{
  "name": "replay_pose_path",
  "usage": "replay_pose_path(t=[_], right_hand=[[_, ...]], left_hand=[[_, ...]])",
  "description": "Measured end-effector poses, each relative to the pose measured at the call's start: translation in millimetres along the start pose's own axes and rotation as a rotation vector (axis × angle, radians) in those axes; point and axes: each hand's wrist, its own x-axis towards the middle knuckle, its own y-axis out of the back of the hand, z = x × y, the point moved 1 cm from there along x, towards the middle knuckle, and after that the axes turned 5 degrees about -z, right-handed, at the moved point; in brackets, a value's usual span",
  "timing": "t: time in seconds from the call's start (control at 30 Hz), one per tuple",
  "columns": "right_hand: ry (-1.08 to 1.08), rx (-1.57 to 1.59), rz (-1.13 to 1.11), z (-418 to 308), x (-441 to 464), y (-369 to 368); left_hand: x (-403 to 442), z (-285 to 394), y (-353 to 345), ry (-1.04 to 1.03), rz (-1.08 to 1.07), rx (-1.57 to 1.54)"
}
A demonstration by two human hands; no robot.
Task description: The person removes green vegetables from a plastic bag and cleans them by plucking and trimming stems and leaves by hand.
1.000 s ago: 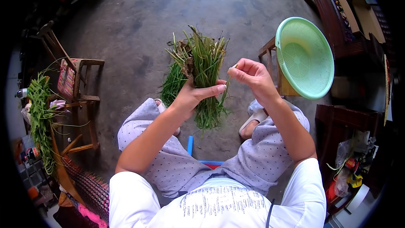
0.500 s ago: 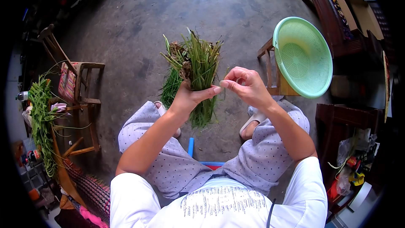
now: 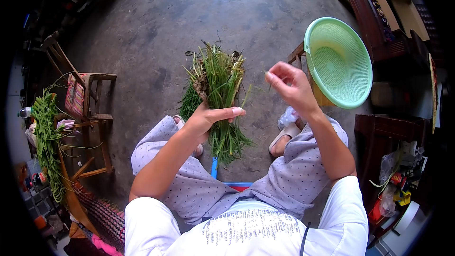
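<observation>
My left hand (image 3: 211, 118) is wrapped round a thick bunch of long, grass-like green stems (image 3: 220, 73). Pale ends and brown withered bits stick out at its far end, and the leafy tips hang toward me. My right hand (image 3: 290, 84), slightly blurred, is raised to the right of the bunch, its thumb and forefinger pinched on a thin green strand (image 3: 266, 72). A few loose blades poke out beside my left thumb. Partly hidden behind the bunch, a darker green pile (image 3: 188, 102) lies on the floor.
A light green plastic colander (image 3: 339, 61) tilts on a wooden stool at the right. To the left stand a wooden chair (image 3: 97, 95) and a heap of green stems (image 3: 45, 137). A clear plastic bag (image 3: 287, 116) lies by my right foot. Dark wooden furniture (image 3: 388, 130) lines the right side.
My right hand has moved away from the bunch, up and to the right. The bunch has tipped and come slightly nearer to me in my left hand.
</observation>
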Motion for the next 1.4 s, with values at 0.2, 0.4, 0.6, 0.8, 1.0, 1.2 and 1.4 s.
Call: replay_pose_path(t=[0.2, 0.4, 0.6, 0.8, 1.0, 1.2, 1.4], right_hand=[[0.210, -0.107, -0.017, -12.6, -12.8, -20.8], [-0.098, 0.547, -0.234, -0.4, -12.1, -35.3], [-0.037, 0.520, -0.217, 0.9, -12.4, -39.4], [0.087, 0.344, -0.203, 0.9, -12.2, -37.9], [0.226, 0.036, -0.178, -9.5, -13.3, -32.4], [0.270, -0.085, -0.157, -21.4, -16.9, -28.4], [0.194, 0.004, 0.046, -17.4, -14.0, -10.9]], left_hand=[[0.8, -2.0, 1.9, -0.052, -0.037, 0.048], [3.1, -1.1, -8.3, -0.088, -0.038, 0.064], [1.7, 2.1, -8.8, -0.103, -0.027, 0.079], [-1.7, 3.0, -9.2, -0.009, -0.044, -0.012], [-4.7, 4.2, -8.1, 0.021, -0.075, -0.069], [-7.3, 3.6, -4.3, 0.018, -0.064, -0.097], [-11.3, 1.4, -1.7, 0.017, -0.095, -0.047]])
